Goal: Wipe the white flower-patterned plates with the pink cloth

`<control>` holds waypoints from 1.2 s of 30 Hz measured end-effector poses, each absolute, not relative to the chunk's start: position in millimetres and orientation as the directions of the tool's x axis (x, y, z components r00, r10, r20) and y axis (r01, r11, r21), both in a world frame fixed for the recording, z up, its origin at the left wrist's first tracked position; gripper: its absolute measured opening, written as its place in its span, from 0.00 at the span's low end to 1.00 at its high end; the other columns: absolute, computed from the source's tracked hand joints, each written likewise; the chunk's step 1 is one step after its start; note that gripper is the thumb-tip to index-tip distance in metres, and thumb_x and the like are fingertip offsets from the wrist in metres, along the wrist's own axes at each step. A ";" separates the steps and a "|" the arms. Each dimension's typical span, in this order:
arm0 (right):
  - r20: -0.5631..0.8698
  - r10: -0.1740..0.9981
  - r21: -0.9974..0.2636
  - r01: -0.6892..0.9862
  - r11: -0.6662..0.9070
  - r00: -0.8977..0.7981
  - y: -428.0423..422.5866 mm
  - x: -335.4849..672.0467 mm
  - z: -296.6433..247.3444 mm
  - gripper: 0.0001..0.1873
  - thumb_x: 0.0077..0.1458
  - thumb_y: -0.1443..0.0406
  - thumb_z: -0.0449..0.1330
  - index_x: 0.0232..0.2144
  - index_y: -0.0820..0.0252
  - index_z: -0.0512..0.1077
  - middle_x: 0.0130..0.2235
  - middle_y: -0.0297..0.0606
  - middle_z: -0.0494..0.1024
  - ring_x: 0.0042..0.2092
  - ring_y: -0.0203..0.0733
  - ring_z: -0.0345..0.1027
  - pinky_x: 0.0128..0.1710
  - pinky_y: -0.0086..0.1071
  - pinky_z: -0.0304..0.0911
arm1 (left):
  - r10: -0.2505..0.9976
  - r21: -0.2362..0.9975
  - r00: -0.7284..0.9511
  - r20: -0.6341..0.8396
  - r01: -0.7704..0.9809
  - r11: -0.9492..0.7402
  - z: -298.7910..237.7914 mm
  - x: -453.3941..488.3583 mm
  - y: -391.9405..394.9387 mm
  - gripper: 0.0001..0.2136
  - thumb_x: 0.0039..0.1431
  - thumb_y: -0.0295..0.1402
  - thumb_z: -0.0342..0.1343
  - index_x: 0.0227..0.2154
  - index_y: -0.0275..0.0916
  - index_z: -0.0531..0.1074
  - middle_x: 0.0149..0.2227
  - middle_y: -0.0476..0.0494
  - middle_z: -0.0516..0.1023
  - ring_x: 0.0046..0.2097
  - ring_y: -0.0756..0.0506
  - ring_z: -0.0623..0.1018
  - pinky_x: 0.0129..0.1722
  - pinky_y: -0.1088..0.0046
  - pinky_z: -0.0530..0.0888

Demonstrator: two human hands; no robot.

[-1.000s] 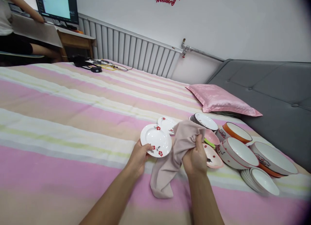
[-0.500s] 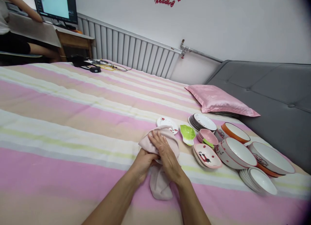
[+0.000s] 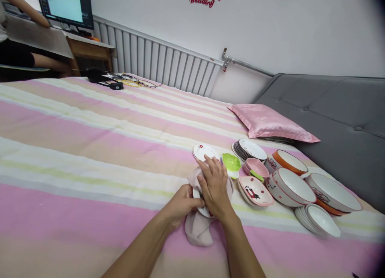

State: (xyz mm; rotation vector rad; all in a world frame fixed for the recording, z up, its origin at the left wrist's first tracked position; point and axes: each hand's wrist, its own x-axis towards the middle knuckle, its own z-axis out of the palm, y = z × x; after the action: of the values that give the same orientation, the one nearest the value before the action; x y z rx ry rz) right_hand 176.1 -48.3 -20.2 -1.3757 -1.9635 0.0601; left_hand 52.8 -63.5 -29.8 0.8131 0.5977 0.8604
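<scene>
Striped bed [image 3: 90, 158], pillow [image 3: 270, 119] by the headboard [image 3: 339, 105], cables [image 3: 141, 83] at the far edge. Left hand [image 3: 180, 206] grips plate [image 3: 205, 213] over the near middle; right hand [image 3: 214, 186] is spread on cloth [image 3: 198, 232], hiding most of the plate. Crowding the right: green dish [image 3: 231, 163], cat dish [image 3: 255, 191], pink bowls [image 3: 256, 167], big bowls [image 3: 296, 186], saucers [image 3: 323, 221]; flowered plate [image 3: 201, 150] just beyond right fingertips.

- The white plate [image 3: 205, 212] you hold shows red decoration near its lower edge, mostly covered.
- Your pale pink cloth [image 3: 199, 232] lies bunched around the plate, a loose fold trailing toward you.
</scene>
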 end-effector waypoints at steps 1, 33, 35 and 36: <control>0.546 0.827 -0.419 0.812 0.406 -0.132 -47.7 178.4 -20.3 0.22 0.59 0.59 0.46 0.56 0.45 0.56 0.59 0.34 0.56 0.61 0.48 0.42 0.58 0.52 0.33 | 0.834 0.819 0.534 -0.138 -0.412 0.399 -30.6 52.4 -63.4 0.10 0.39 0.19 0.56 0.28 0.34 0.71 0.24 0.48 0.74 0.28 0.48 0.74 0.31 0.73 0.69; 0.312 0.950 -0.892 0.338 0.300 -0.020 -42.6 185.1 -28.8 0.17 0.58 0.57 0.47 0.45 0.59 0.65 0.46 0.39 0.72 0.46 0.43 0.64 0.47 0.33 0.58 | 0.977 0.708 0.167 -0.134 -0.673 0.212 -20.6 35.4 -45.7 0.14 0.37 0.19 0.58 0.31 0.34 0.71 0.30 0.46 0.77 0.34 0.47 0.75 0.36 0.71 0.71; 0.336 0.941 -0.887 0.347 0.305 0.031 -42.1 185.2 -28.2 0.18 0.57 0.57 0.47 0.45 0.59 0.64 0.45 0.40 0.72 0.47 0.42 0.64 0.47 0.33 0.58 | 0.976 0.744 0.165 -0.140 -0.633 0.214 -19.5 35.3 -46.4 0.12 0.36 0.19 0.57 0.29 0.34 0.72 0.27 0.47 0.76 0.31 0.48 0.74 0.33 0.73 0.71; 0.348 0.936 -0.882 0.358 0.306 0.058 -41.8 185.5 -28.0 0.18 0.57 0.56 0.47 0.45 0.59 0.64 0.45 0.40 0.72 0.46 0.42 0.64 0.47 0.34 0.58 | 0.975 0.769 0.163 -0.148 -0.601 0.217 -19.2 35.2 -46.7 0.11 0.35 0.20 0.56 0.27 0.34 0.72 0.25 0.48 0.76 0.29 0.49 0.73 0.31 0.74 0.70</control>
State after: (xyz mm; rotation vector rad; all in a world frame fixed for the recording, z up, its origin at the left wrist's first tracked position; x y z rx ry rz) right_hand 185.5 -41.8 -28.0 -1.2440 -1.5053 0.6795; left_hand 35.2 -46.7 -19.2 0.6317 0.7302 1.2377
